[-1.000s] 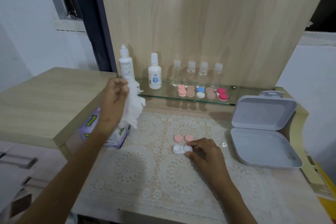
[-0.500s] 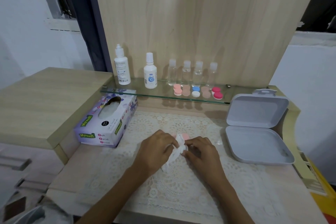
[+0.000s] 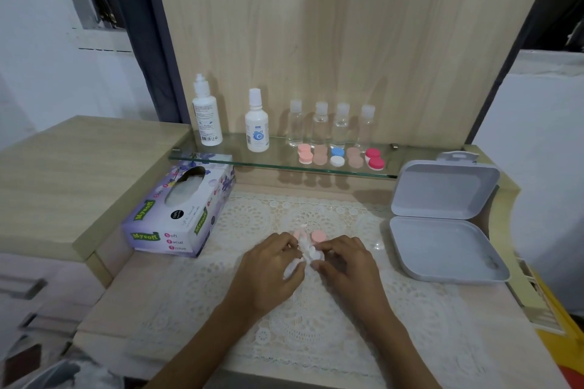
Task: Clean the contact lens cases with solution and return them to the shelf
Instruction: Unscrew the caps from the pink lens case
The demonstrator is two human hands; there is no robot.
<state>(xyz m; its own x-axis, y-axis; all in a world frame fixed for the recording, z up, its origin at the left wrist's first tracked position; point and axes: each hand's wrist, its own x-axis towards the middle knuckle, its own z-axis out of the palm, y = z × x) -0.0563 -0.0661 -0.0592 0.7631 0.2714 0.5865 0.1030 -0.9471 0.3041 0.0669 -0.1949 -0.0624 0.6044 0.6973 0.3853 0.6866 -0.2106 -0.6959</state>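
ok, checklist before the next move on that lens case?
1. The left hand grips the tissue: ok.
2. The right hand pinches the lens case on the lace mat: ok.
3. Case wells wiped dry: cannot tell, tissue and fingers cover them.
4. Both pink caps lie just beyond the hands: ok.
5. Bare room on the glass shelf for the return: ok.
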